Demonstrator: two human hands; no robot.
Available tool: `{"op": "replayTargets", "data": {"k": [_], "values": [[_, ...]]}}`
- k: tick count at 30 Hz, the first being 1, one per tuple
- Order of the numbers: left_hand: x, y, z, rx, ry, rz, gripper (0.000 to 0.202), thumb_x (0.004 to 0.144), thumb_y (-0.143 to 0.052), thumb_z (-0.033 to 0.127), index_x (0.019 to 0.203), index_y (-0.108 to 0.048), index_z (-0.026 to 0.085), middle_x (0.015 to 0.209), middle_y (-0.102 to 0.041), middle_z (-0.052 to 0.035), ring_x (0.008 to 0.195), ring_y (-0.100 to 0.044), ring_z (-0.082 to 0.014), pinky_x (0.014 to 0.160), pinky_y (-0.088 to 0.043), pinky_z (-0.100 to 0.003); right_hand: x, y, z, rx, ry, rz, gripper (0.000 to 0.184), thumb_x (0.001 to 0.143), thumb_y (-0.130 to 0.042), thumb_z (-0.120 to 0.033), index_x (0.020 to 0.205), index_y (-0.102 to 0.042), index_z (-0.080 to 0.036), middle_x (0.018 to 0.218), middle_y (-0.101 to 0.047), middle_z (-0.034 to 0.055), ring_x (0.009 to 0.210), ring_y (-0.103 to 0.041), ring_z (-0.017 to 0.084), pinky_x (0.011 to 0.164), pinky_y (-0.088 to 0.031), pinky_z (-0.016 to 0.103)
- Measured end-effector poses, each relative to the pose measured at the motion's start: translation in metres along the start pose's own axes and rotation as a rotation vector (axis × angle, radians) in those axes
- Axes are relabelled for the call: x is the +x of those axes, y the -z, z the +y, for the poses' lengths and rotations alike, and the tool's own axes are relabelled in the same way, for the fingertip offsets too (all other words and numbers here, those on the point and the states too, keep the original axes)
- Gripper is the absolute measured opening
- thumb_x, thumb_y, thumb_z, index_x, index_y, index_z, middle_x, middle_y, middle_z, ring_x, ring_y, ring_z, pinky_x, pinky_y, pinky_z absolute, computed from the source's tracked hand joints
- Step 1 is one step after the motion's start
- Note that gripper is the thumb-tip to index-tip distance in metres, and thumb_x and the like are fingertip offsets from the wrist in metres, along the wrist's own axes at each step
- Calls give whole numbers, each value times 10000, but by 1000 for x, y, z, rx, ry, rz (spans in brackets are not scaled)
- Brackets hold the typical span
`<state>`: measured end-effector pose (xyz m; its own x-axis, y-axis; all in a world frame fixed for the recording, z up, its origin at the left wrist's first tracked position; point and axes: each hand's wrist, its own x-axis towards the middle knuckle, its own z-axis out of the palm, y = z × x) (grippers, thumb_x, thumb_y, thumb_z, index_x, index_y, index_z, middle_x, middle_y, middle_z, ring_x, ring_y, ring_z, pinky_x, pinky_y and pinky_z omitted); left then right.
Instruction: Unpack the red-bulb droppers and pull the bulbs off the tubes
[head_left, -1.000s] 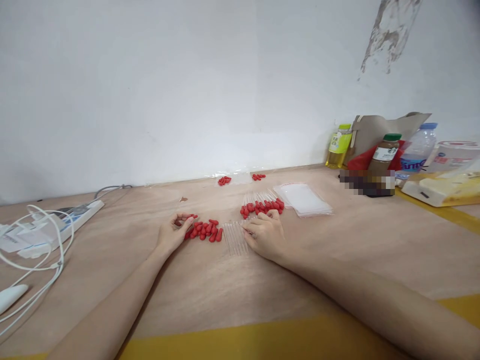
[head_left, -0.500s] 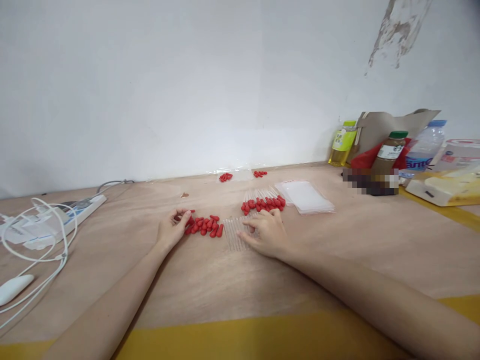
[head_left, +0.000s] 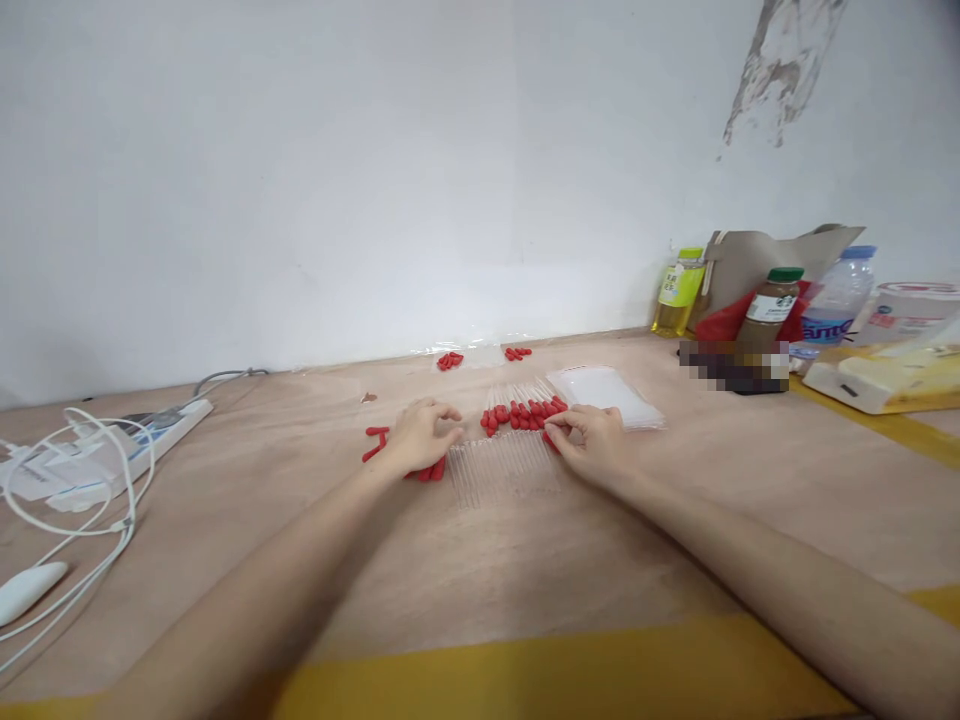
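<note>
A row of clear thin tubes lies on the tan table between my two hands. My left hand rests knuckles-up over a heap of loose red caps, its fingers curled toward the tubes' left end; what it holds is hidden. My right hand pinches its fingertips at the tubes' right end, beside a second row of tubes with red caps. A few red caps lie left of my left hand.
A stack of clear plastic bags lies behind my right hand. Two small groups of red caps sit by the wall. Bottles, a paper bag and boxes stand at the right. A power strip with white cables is at the left.
My left hand moved right, over the red caps toward the tubes. My right hand moved right, off the loose tubes to their right end, and pinched there.
</note>
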<state>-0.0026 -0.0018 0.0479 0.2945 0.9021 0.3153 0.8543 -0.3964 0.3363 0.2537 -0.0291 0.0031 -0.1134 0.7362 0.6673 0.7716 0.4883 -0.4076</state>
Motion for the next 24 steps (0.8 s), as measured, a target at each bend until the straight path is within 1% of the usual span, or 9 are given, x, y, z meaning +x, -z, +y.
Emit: {"op": "replayTargets", "data": {"k": [3, 7, 9, 12, 16, 18, 19, 21, 24], "values": [[27, -8, 14, -53, 80, -159, 236, 604, -643, 392, 760, -671, 217, 870, -624, -46, 925, -539, -249, 825, -374, -353, -8, 0, -1, -65, 81, -12, 169, 780, -496, -232, 740, -658, -210, 714, -648, 11, 702, -563, 140, 665, -228, 298], [48, -16, 17, -141, 157, -317, 293, 577, -646, 471, 584, -653, 179, 567, -607, -17, 566, -558, -166, 567, -411, -265, -11, 3, -1, -133, 97, 6, 171, 790, -497, -235, 736, -657, -207, 709, -647, 15, 709, -553, 143, 670, -224, 302], [53, -18, 14, -177, 189, -365, 333, 570, -644, 495, 547, -634, 163, 500, -573, -6, 462, -502, -133, 471, -369, -238, -10, 3, 0, -152, 90, 11, 172, 793, -499, -240, 730, -655, -209, 703, -646, 12, 704, -547, 142, 670, -222, 305], [56, -15, 10, -203, 217, -363, 332, 556, -652, 486, 536, -614, 157, 472, -539, 8, 421, -457, -115, 420, -323, -224, -9, 2, 1, -162, 84, 3, 174, 797, -498, -242, 728, -655, -212, 696, -641, 9, 705, -547, 141, 671, -227, 309], [43, 0, 8, -176, 244, -245, 281, 624, -590, 446, 630, -603, 165, 541, -556, 0, 478, -493, -143, 452, -346, -242, -9, 0, 3, -140, 89, 14, 183, 804, -483, -242, 750, -657, -223, 707, -627, 12, 702, -548, 146, 686, -260, 321], [25, 6, 10, -128, 191, -128, 233, 675, -540, 400, 719, -590, 176, 648, -585, -13, 573, -526, -162, 526, -375, -259, -10, 0, 2, -95, 125, 64, 182, 802, -483, -256, 864, -651, -223, 793, -618, 38, 769, -550, 167, 707, -302, 326], [13, 7, 11, -94, 131, -57, 197, 692, -524, 363, 750, -577, 183, 712, -591, -17, 639, -534, -168, 584, -386, -268, -10, 0, 1, -68, 152, 107, 220, 797, -491, -275, 956, -629, -215, 871, -606, 62, 830, -543, 184, 725, -327, 331], [-13, 6, 13, 48, -131, 133, 106, 716, -493, 276, 743, -542, 187, 763, -580, -21, 718, -528, -172, 669, -387, -287, -11, 1, -3, -26, 234, 187, 401, 772, -525, -345, 1139, -536, -184, 1050, -546, 116, 971, -501, 220, 778, -361, 352], [-46, -6, 15, 134, -355, 238, 43, 743, -467, 204, 712, -490, 184, 671, -532, -7, 676, -499, -159, 684, -383, -299, -16, 4, -13, -32, 406, 166, 575, 734, -564, -447, 1235, -455, -188, 1179, -485, 128, 1066, -446, 245, 853, -345, 390]]}}
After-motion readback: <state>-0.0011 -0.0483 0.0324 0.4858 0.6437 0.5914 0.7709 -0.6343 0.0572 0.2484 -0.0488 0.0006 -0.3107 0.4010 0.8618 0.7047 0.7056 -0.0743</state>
